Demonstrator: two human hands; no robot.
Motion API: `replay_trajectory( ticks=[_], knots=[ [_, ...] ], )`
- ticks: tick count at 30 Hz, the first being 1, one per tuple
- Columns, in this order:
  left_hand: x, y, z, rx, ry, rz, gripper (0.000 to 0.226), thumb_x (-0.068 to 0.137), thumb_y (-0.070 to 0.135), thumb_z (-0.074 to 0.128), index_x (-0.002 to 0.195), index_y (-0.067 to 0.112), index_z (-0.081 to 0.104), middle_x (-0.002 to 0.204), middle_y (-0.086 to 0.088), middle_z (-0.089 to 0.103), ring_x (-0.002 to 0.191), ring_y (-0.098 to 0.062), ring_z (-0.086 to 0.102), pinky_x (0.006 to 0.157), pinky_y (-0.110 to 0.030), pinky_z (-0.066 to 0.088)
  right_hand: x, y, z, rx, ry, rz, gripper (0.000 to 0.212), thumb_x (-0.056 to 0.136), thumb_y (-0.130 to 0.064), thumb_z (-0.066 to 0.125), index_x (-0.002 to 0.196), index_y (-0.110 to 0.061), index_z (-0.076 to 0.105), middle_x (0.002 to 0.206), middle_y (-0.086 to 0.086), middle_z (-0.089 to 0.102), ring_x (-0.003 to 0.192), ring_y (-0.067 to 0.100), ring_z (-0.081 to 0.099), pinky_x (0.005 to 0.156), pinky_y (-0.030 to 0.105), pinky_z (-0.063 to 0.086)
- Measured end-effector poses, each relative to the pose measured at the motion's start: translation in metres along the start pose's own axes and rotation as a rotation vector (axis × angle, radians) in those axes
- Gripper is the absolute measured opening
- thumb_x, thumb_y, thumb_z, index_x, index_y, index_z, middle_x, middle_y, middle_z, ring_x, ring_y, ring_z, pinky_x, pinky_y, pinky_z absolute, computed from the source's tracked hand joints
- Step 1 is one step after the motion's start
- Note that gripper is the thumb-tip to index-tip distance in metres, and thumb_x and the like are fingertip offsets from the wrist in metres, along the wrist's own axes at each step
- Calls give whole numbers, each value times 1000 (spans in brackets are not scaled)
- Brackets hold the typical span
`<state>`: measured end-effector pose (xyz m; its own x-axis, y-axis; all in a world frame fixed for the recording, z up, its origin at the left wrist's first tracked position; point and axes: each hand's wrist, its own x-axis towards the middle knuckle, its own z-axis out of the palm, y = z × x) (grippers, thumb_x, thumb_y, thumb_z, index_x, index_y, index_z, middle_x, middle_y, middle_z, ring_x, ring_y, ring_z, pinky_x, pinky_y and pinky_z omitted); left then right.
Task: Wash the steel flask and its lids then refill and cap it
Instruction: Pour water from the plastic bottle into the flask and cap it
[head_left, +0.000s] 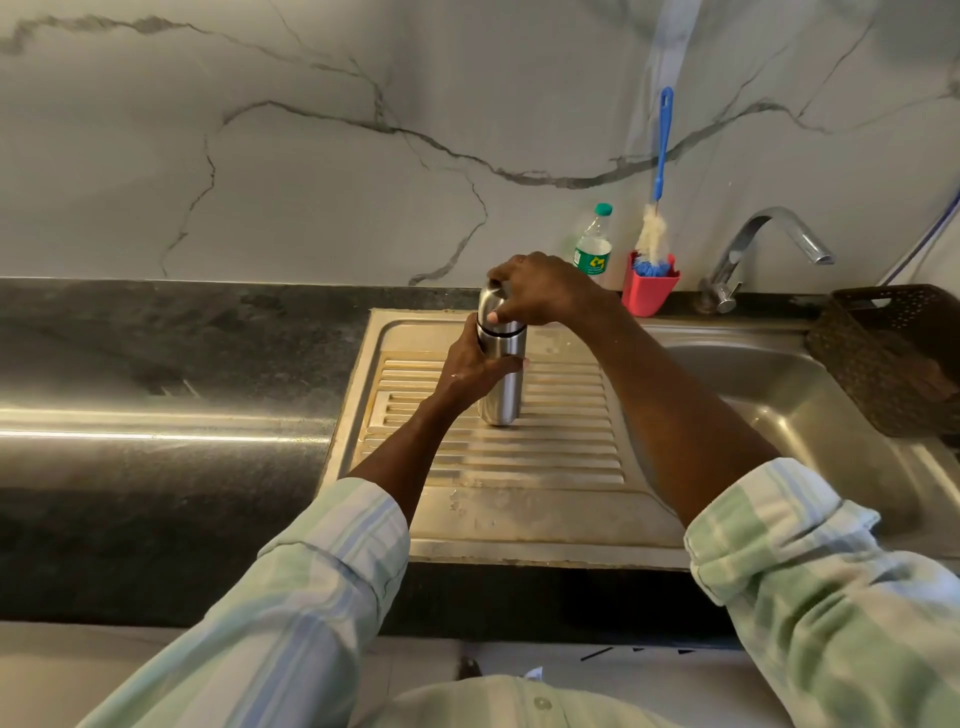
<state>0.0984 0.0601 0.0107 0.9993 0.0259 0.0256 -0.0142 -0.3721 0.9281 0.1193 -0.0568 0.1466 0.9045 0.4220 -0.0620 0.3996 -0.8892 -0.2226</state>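
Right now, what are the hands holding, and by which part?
The steel flask, upright on the drainboard: left hand grips its body, right hand grips its cap.

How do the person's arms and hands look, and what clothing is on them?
Both hands, left hand and right hand, are bare, without gloves. Each arm wears a light shirt sleeve checked in pale green, blue and white, rolled up below the elbow, forearms uncovered.

Left hand (475, 366) grips the upright steel flask (501, 384) on the drainboard (519, 467); right hand (540, 288) grips its cap (496, 306)
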Motion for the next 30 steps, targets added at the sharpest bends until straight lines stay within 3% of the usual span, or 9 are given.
replay_trajectory(
  ticks=[3, 6, 9, 12, 17, 20, 25, 28, 30],
  knots=[
    [-1, 1, 0, 11, -9, -2, 83, 76, 21, 85, 143, 18, 36, 122, 6, 56, 103, -12, 54, 71, -11, 40, 1, -5, 8, -86, 142, 104, 67, 81, -66, 62, 117, -10, 59, 108, 4, 63, 99, 25, 61, 78, 33, 44],
    [-1, 0, 0, 22, -16, -8, 85, 75, 24, 84, 144, 18, 35, 121, 7, 55, 105, -13, 53, 72, -13, 40, 2, -6, 8, -165, 169, 129, 81, 78, -79, 52, 118, -9, 57, 116, 10, 61, 107, 28, 58, 82, 35, 42],
    [-1, 1, -1, 10, -5, -11, 81, 75, 21, 85, 141, 17, 38, 122, 3, 57, 104, -13, 54, 71, -13, 41, 6, -7, -1, -85, -61, 16, 73, 88, -51, 64, 144, -12, 39, 145, 12, 41, 130, 30, 45, 100, 39, 40],
    [-2, 2, 1, 13, 9, 2, 80, 76, 20, 84, 141, 19, 39, 121, 4, 57, 104, -15, 56, 70, -12, 41, 9, -6, -2, -91, -128, -53, 55, 91, -28, 64, 140, -11, 46, 139, 10, 51, 121, 25, 50, 89, 30, 41],
    [-3, 1, 1, 16, 10, 3, 80, 76, 19, 84, 142, 15, 38, 127, -2, 60, 106, -19, 58, 73, -12, 42, 8, -10, 16, -192, 147, 154, 69, 87, -76, 38, 92, -11, 60, 91, 7, 62, 81, 21, 53, 70, 32, 41],
    [-4, 2, 0, -1, 7, 3, 79, 76, 18, 84, 141, 17, 39, 125, 0, 59, 103, -14, 55, 70, -11, 41, 7, -10, 13, -138, 125, 243, 86, 84, -84, 21, 91, -10, 63, 100, 12, 67, 86, 26, 56, 75, 35, 42],
    [-3, 0, 1, 6, 9, 24, 80, 76, 19, 84, 141, 18, 38, 125, 1, 57, 104, -14, 55, 70, -12, 40, 10, -4, -24, 110, -312, 35, 69, 88, -23, 70, 148, -12, 38, 147, 11, 45, 129, 28, 48, 103, 38, 43],
    [-3, -1, 1, 7, 8, 28, 80, 77, 18, 84, 142, 17, 37, 120, 5, 54, 103, -13, 53, 69, -9, 40, 12, -4, -13, -39, -121, 69, 44, 86, -48, 68, 105, -9, 64, 98, 8, 67, 87, 22, 66, 79, 33, 52],
    [-2, -3, 1, 2, 9, 37, 80, 75, 19, 85, 140, 18, 39, 118, 7, 56, 105, -16, 58, 70, -10, 42, 12, -5, -4, -126, 55, 192, 65, 86, -75, 44, 72, -12, 52, 70, 3, 55, 71, 19, 57, 70, 32, 46]
  ],
)
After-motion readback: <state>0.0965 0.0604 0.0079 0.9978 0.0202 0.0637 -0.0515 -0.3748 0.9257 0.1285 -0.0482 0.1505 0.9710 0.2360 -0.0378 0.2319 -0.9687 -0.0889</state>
